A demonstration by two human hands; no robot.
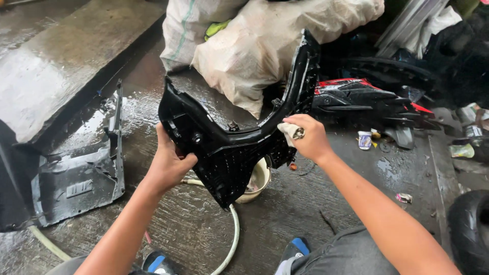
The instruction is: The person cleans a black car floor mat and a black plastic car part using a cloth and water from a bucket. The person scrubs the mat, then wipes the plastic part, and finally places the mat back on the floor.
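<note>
1. the left hand (165, 163) grips the lower left edge of a black plastic body panel (234, 147), thumb across the near face and fingers wrapped behind it, closed on the plastic.
2. the right hand (309, 137) is clenched around a small pale cloth (291, 131), fingers pressed together on it, and holds the cloth against the panel's right inner edge.
3. the panel is a curved, u-shaped piece held up in the air between both hands, above the wet concrete floor (305, 209); one arm of it rises to the upper right, the other to the upper left.
4. directly below the panel sits a cream-coloured bucket (260, 178), mostly hidden by the panel.
5. a pale hose (233, 239) runs over the floor under the panel, curving toward the bottom edge of the view.
6. to the left, another dark grey plastic panel (81, 178) lies flat on the wet floor, well apart from the hands.
7. behind the held panel lean two stuffed whitish sacks (265, 40).
8. to the right lie red and black fairing parts (367, 97), with a small white pot (364, 140) just in front of them.
9. a black tyre (471, 229) shows at the lower right corner.
</note>
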